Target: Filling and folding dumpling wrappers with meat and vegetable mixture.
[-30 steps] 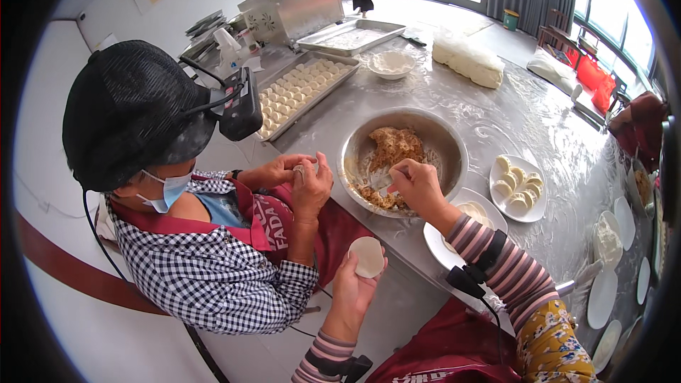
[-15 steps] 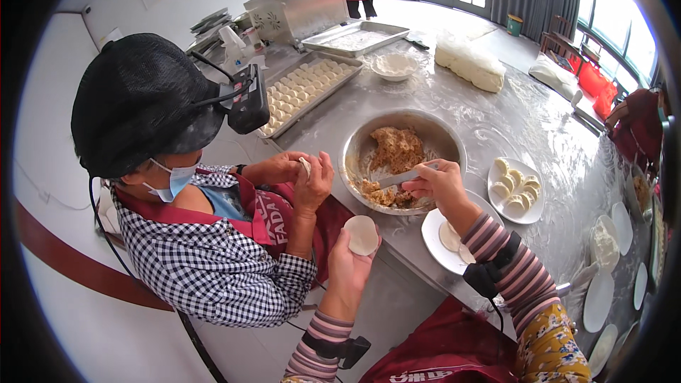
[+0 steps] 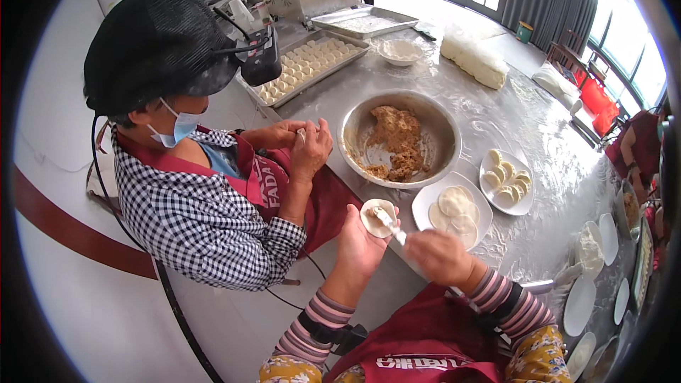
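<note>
A round dumpling wrapper (image 3: 369, 225) rests across the palm and fingers of my left hand (image 3: 358, 250), which cups it from below. My right hand (image 3: 441, 255), slightly blurred, grips a flat metal spatula (image 3: 399, 235). Its tip touches the wrapper, where a small dab of brown filling shows. Just beyond stands a steel bowl (image 3: 452, 164) with minced filling (image 3: 397, 133) inside. Beside my right hand, a white plate (image 3: 424, 214) carries several overlapping wrappers (image 3: 454, 202). Folded dumplings (image 3: 512, 183) lie on another white plate (image 3: 489, 158) to its right.
At my left a co-worker (image 3: 206, 227) pinches something pale in both hands (image 3: 303, 147). A tray (image 3: 273, 103) of dumplings, a flour bowl (image 3: 401, 52) and a wrapped dough block (image 3: 474, 61) stand farther back on the floury metal table (image 3: 560, 152). More plates (image 3: 580, 305) line the right.
My right hand has lifted the spatula out of the bowl and brought it, with filling, down to the wrapper. My left hand has shifted slightly right. The view has moved a little.
</note>
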Tool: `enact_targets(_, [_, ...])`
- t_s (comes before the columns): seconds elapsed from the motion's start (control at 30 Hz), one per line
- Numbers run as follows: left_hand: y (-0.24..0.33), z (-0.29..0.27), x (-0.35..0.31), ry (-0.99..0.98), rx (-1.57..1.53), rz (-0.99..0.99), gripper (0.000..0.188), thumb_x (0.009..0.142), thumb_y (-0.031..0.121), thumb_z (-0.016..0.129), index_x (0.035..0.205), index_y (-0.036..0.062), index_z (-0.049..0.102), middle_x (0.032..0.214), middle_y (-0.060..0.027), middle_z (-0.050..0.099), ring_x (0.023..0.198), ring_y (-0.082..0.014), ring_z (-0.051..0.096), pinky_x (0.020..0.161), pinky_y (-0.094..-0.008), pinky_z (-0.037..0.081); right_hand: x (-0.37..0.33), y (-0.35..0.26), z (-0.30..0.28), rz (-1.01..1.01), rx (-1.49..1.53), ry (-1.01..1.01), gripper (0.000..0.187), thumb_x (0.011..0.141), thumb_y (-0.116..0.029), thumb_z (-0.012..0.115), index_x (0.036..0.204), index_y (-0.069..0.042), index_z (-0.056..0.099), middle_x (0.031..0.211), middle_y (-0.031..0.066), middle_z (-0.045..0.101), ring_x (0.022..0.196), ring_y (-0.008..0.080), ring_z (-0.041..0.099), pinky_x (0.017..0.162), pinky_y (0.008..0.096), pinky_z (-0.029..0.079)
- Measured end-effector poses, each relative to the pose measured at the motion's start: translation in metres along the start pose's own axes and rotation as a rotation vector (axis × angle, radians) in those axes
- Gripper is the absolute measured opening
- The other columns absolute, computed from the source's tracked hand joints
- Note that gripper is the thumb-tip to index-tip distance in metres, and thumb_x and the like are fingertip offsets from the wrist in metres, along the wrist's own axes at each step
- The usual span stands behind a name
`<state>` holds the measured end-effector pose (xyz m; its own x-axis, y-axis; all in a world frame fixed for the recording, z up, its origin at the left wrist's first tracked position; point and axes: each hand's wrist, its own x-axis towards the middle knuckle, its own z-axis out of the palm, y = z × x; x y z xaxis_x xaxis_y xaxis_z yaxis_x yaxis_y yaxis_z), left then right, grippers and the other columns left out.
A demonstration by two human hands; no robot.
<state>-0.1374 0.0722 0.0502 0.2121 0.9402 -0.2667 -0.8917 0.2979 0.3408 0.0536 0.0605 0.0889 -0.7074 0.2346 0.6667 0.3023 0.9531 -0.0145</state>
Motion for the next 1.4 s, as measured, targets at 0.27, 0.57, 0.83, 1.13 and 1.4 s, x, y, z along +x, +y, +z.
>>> enact_targets(0.27, [-0.023, 0.007, -0.015, 0.093, 0.01, -0.003, 0.06, 0.101, 0.046, 0.018, 0.121, -0.0034, 0.045, 0.116, -0.0207, 0.056, 0.111, -0.0311, 0.054, 0.095, -0.0434, 0.044, -0.011, -0.045, -0.033, -0.011, -0.124, 0.004, 0.027, 0.07, -0.006, 0.064, 0.094, 0.007, 0.061, 0.094, 0.0175, 0.06, 0.084, 0.0281, 0.065, 0.076, 0.0368, 0.055])
enact_targets(0.57, [-0.017, 0.006, -0.022, 0.075, 0.059, 0.006, 0.058, 0.101, 0.046, 0.019, 0.125, -0.0019, 0.043, 0.122, -0.0187, 0.053, 0.114, -0.0311, 0.052, 0.097, -0.0445, 0.043, -0.004, -0.031, -0.039, 0.029, -0.031, 0.083, 0.019, 0.075, -0.001, 0.063, 0.093, 0.003, 0.063, 0.092, 0.0136, 0.062, 0.081, 0.0261, 0.065, 0.071, 0.0355, 0.054])
enact_targets(0.83, [-0.007, -0.005, -0.014, 0.132, 0.087, -0.009, 0.058, 0.101, 0.044, 0.018, 0.126, -0.0016, 0.044, 0.124, -0.0177, 0.053, 0.115, -0.0306, 0.052, 0.098, -0.0439, 0.042, 0.04, 0.09, 0.005, 0.836, 0.323, 0.464, 0.012, 0.082, -0.005, 0.062, 0.09, 0.004, 0.065, 0.075, 0.0157, 0.066, 0.065, 0.0238, 0.066, 0.059, 0.0328, 0.051])
enact_targets(1.13, [0.009, -0.023, -0.012, 0.109, 0.101, 0.015, 0.056, 0.101, 0.042, 0.02, 0.127, -0.0012, 0.045, 0.125, -0.0171, 0.054, 0.118, -0.0293, 0.05, 0.1, -0.0429, 0.04, 0.066, 0.15, 0.085, 0.871, 0.265, 0.312, 0.017, 0.086, -0.012, 0.059, 0.094, 0.002, 0.066, 0.073, 0.0155, 0.067, 0.066, 0.0227, 0.067, 0.061, 0.0317, 0.05])
enact_targets(1.4, [0.011, -0.028, -0.004, 0.137, 0.095, 0.018, 0.056, 0.101, 0.042, 0.021, 0.126, -0.001, 0.046, 0.125, -0.0169, 0.053, 0.119, -0.0299, 0.049, 0.101, -0.0433, 0.039, 0.076, 0.153, 0.093, 0.72, 0.206, 0.215, 0.016, 0.084, -0.012, 0.057, 0.086, 0.002, 0.065, 0.075, 0.0209, 0.064, 0.072, 0.0378, 0.063, 0.065, 0.0409, 0.05])
